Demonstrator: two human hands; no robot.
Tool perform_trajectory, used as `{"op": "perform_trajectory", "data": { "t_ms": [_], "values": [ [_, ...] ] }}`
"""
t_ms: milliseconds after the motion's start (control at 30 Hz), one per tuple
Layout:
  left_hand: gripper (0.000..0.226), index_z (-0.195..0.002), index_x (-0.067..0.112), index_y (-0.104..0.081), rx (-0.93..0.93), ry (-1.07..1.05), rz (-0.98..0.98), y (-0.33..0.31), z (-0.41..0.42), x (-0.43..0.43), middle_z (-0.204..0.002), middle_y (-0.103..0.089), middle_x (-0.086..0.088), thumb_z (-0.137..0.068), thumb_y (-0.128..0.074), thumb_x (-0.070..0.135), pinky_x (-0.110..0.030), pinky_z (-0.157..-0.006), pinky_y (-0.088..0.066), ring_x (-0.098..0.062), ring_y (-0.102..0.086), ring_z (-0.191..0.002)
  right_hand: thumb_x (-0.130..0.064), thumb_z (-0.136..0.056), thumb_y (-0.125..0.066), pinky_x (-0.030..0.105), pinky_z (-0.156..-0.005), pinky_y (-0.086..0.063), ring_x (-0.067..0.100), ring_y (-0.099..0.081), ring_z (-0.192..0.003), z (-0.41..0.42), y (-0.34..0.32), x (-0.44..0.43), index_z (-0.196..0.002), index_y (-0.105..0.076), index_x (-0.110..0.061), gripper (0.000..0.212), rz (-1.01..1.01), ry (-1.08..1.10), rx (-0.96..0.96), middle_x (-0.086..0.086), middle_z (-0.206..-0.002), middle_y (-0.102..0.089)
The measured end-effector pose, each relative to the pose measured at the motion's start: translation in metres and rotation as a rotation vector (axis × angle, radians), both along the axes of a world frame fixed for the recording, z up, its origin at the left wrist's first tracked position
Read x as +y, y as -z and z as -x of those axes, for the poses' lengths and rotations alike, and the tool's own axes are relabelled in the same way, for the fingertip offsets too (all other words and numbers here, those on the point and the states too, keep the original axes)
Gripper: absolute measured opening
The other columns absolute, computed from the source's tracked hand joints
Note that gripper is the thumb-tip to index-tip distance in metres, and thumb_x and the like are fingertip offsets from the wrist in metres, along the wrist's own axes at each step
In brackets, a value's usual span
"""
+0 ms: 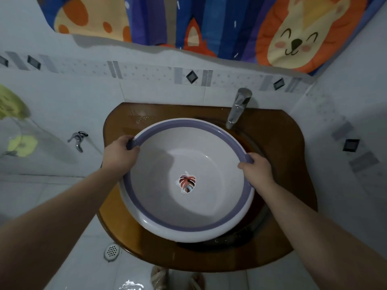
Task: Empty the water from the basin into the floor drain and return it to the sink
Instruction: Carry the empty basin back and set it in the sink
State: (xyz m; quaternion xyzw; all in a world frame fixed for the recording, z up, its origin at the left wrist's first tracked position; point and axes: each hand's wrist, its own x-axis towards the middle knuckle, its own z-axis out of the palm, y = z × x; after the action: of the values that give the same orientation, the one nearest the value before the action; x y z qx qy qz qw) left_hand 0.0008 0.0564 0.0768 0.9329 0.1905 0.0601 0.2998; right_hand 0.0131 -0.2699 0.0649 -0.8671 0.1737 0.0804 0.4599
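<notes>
Your left hand [120, 152] grips the basin [188, 123] at its left rim. The fingers curl over the purple edge from outside and the thumb lies on the inner side. Your right hand [258, 170] grips the opposite rim the same way, fingers wrapped over the purple band, thumb inward. Both hands are closed tight on the rim with no gap showing.

Between your two sets of fingers the basin hangs over the bowl of the brown sink [293, 164], mouth up, and a leaf sticker [186, 183] shows on its bottom. You cannot tell from here whether its underside touches the sink. The near-left curve of the basin reaches out over the sink's front-left edge, below your left fingers.

Beyond your right fingers, toward the wall, the chrome faucet [238, 107] stands just beside the far rim of the basin, so room is tightest there. A broad strip of bare brown counter lies outside your right fingers, up to the side wall. Outside your left fingers the counter edge is near, then open tiled wall with a wall tap [78, 140] well apart. The floor drain [112, 250] sits below your left forearm, just off the sink's front-left edge. A patterned curtain [209, 24] hangs on the wall above the faucet.
</notes>
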Motion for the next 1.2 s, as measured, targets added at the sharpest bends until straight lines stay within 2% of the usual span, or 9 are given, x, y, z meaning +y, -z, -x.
{"op": "perform_trajectory", "data": {
  "t_ms": [67, 200, 300, 433, 567, 667, 833, 1033, 1200],
  "values": [
    [0.035, -0.121, 0.014, -0.053, 0.024, 0.016, 0.009, 0.007, -0.005, -0.005, -0.108, -0.065, -0.012, -0.089, -0.051, 0.025, -0.032, -0.069, -0.041, -0.023, -0.054, -0.081, -0.015, -0.085, -0.055, 0.032, -0.074, -0.039, 0.014, -0.045, -0.084, -0.003, 0.005, -0.005, -0.117, -0.052, -0.010, 0.033, 0.005, 0.018, 0.007, -0.003, -0.092, -0.046],
    [0.033, -0.121, 0.014, -0.053, 0.062, 0.059, 0.047, 0.023, -0.015, -0.014, -0.105, -0.064, -0.008, -0.090, -0.050, 0.027, -0.031, -0.067, -0.043, -0.018, -0.050, -0.076, -0.015, -0.084, -0.055, 0.033, -0.072, -0.040, 0.006, -0.043, -0.068, -0.007, 0.018, -0.016, -0.107, -0.055, -0.012, 0.023, 0.036, 0.053, 0.015, -0.006, -0.080, -0.045],
    [0.033, -0.121, 0.013, -0.051, 0.096, 0.118, 0.034, 0.035, -0.024, -0.018, -0.097, -0.062, -0.006, -0.091, -0.049, 0.026, -0.029, -0.066, -0.043, -0.017, -0.050, -0.074, -0.016, -0.086, -0.054, 0.032, -0.072, -0.040, 0.010, -0.043, -0.072, -0.011, 0.029, -0.023, -0.102, -0.053, -0.017, 0.017, 0.064, 0.061, 0.037, -0.005, -0.083, -0.045],
    [0.030, -0.120, 0.009, -0.049, 0.152, 0.222, -0.009, 0.047, -0.039, -0.024, -0.081, -0.055, -0.003, -0.092, -0.048, 0.021, -0.030, -0.059, -0.042, -0.016, -0.048, -0.063, -0.020, -0.088, -0.052, 0.032, -0.070, -0.043, 0.011, -0.046, -0.072, -0.017, 0.042, -0.030, -0.092, -0.042, -0.024, 0.011, 0.175, 0.029, 0.087, -0.003, -0.085, -0.047],
    [0.036, -0.126, 0.010, -0.044, 0.178, 0.291, -0.034, 0.057, -0.051, -0.034, -0.082, -0.056, -0.006, -0.092, -0.048, 0.020, -0.028, -0.055, -0.042, -0.017, -0.049, -0.062, -0.022, -0.087, -0.052, 0.034, -0.069, -0.051, 0.019, -0.055, -0.075, -0.024, 0.052, -0.039, -0.095, -0.047, -0.023, 0.009, 0.269, 0.038, 0.118, 0.002, -0.088, -0.055],
    [0.034, -0.125, 0.011, -0.043, 0.189, 0.302, -0.033, 0.064, -0.059, -0.039, -0.079, -0.052, -0.003, -0.093, -0.046, 0.020, -0.024, -0.044, -0.037, -0.011, -0.046, -0.056, -0.021, -0.087, -0.052, 0.031, -0.064, -0.047, 0.020, -0.054, -0.076, -0.030, 0.058, -0.041, -0.102, -0.050, -0.018, 0.015, 0.337, 0.031, 0.130, 0.003, -0.088, -0.055],
    [0.034, -0.128, 0.011, -0.040, 0.248, 0.297, -0.033, 0.072, -0.060, -0.040, -0.094, -0.061, -0.013, -0.094, -0.043, 0.020, -0.028, -0.046, -0.043, -0.020, -0.054, -0.061, -0.024, -0.089, -0.050, 0.020, -0.044, -0.037, 0.018, -0.054, -0.067, -0.037, 0.070, -0.040, -0.106, -0.051, -0.018, 0.018, 0.436, 0.027, 0.166, 0.002, -0.084, -0.055],
    [0.025, -0.118, 0.008, -0.042, 0.294, 0.283, -0.053, 0.076, -0.056, -0.045, -0.098, -0.059, -0.017, -0.095, -0.041, 0.017, -0.026, -0.041, -0.033, -0.021, -0.050, -0.060, -0.024, -0.089, -0.049, 0.023, -0.050, -0.042, 0.024, -0.058, -0.073, -0.041, 0.078, -0.039, -0.106, -0.050, -0.018, 0.017, 0.462, 0.037, 0.190, 0.002, -0.085, -0.054],
    [0.022, -0.116, 0.008, -0.041, 0.344, 0.243, -0.100, 0.079, -0.053, -0.050, -0.104, -0.056, -0.021, -0.096, -0.038, 0.017, -0.028, -0.041, -0.035, -0.025, -0.052, -0.061, -0.022, -0.090, -0.047, 0.022, -0.049, -0.039, 0.023, -0.055, -0.072, -0.043, 0.082, -0.038, -0.109, -0.050, -0.016, 0.020, 0.509, 0.014, 0.195, 0.006, -0.090, -0.058]
  ]
}}
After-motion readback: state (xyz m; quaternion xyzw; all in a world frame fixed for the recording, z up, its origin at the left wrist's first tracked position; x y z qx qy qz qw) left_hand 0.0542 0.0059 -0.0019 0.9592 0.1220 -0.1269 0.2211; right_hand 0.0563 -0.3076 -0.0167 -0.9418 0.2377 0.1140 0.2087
